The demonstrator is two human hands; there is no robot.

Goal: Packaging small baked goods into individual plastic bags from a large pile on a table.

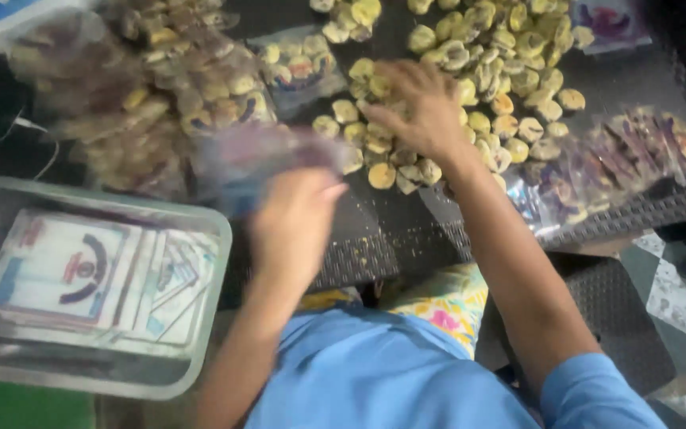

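My right hand point(417, 107) lies palm down on a heap of small round yellow snack pieces point(486, 71) spread over a dark mat, its fingers curled over a few of them. My left hand point(294, 226) grips a clear plastic bag point(256, 163), which is blurred and held just left of the heap. Whether the bag holds any pieces cannot be told.
Filled clear bags of the same pieces point(160, 87) pile up at the upper left. A grey plastic tray point(216, 238) with printed paper labels sits at the lower left. More printed packets point(637, 159) lie at the right, by the mat's edge and a checkered floor point(676, 310).
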